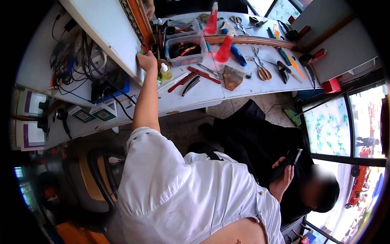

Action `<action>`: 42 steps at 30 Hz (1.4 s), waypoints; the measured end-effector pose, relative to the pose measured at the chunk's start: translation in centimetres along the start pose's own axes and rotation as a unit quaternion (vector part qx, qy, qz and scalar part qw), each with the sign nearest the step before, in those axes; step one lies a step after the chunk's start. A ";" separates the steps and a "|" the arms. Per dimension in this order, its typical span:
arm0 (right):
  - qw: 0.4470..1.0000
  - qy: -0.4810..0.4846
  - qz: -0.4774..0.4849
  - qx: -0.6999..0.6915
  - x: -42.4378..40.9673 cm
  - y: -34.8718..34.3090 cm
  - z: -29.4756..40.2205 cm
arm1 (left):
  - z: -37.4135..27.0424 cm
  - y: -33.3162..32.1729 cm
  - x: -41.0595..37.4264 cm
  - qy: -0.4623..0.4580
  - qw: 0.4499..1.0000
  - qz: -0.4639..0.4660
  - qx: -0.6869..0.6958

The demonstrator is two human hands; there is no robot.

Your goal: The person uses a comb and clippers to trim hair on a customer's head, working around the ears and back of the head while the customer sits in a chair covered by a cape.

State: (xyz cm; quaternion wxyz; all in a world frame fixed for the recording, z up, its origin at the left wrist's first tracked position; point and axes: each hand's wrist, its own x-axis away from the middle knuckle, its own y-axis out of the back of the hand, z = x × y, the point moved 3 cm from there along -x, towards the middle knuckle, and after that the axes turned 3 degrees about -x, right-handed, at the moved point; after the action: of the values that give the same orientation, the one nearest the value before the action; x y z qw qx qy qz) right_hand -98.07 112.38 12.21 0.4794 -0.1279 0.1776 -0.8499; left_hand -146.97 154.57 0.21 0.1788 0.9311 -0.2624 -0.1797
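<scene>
At the upper left my left arm stretches to the counter, where my left hand [148, 62] is bent at the mirror's lower corner. A small red object [145, 48] shows at its fingertips; whether they grip it is unclear. On the right, my right hand [284, 180] holds a black hair clipper [281, 171] with its metal blade end [298, 154] pointing up. Close beside the clipper sits a person in a black cape [265, 143], with dark hair [330, 195]. Beside my left wrist stands a small bottle of yellow liquid [166, 73].
The white counter [201, 93] holds red combs [204, 75], a folding razor [191, 85], a wooden-handled brush [233, 80], scissors [264, 73], a red spray bottle [224, 50] and a clear plastic bin [186, 52]. Cables [88, 58] tangle at left. A black chair [91, 189] stands lower left.
</scene>
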 end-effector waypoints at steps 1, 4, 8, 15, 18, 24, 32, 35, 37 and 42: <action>1.000 -0.003 0.017 -0.005 -0.3 -0.3 0.0 | 1.6 -0.1 -2.6 -0.050 0.994 -0.004 -0.100; 1.000 0.007 -0.006 -0.001 -0.5 0.1 0.1 | 2.4 -2.0 -4.1 -0.087 0.984 0.015 -0.154; 1.000 -0.013 -0.013 -0.007 -0.7 0.0 0.7 | 0.2 2.0 -7.0 -0.203 0.975 -0.083 -0.032; 0.995 0.026 -0.039 -0.091 1.6 4.2 1.7 | -18.0 5.1 8.6 -0.334 0.851 0.161 0.371; 0.992 0.066 -0.064 -0.091 4.0 5.7 2.4 | -20.9 4.7 24.5 -0.138 0.761 0.454 0.443; 0.973 0.128 -0.164 -0.095 11.8 11.4 4.6 | -12.8 11.7 52.5 0.147 0.546 0.791 0.233; 0.940 0.155 -0.277 -0.125 24.6 24.1 8.3 | -11.3 23.5 66.7 0.028 0.272 0.951 0.145; 0.937 0.157 -0.290 -0.115 28.0 28.1 9.1 | -15.6 25.3 70.2 -0.102 0.321 0.932 0.134; 0.930 0.146 -0.316 -0.116 30.1 30.7 9.6 | -19.1 25.4 73.3 -0.152 0.348 0.904 0.195; 0.935 0.137 -0.304 -0.120 32.2 34.1 10.0 | -27.3 25.2 77.8 -0.599 0.396 0.612 0.330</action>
State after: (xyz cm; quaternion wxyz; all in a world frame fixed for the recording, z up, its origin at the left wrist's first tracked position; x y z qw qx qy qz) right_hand -84.30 66.60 8.31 0.1505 -0.1146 0.2954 -0.9365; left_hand -83.89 97.92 16.01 -0.2831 0.1597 -0.8406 -0.4334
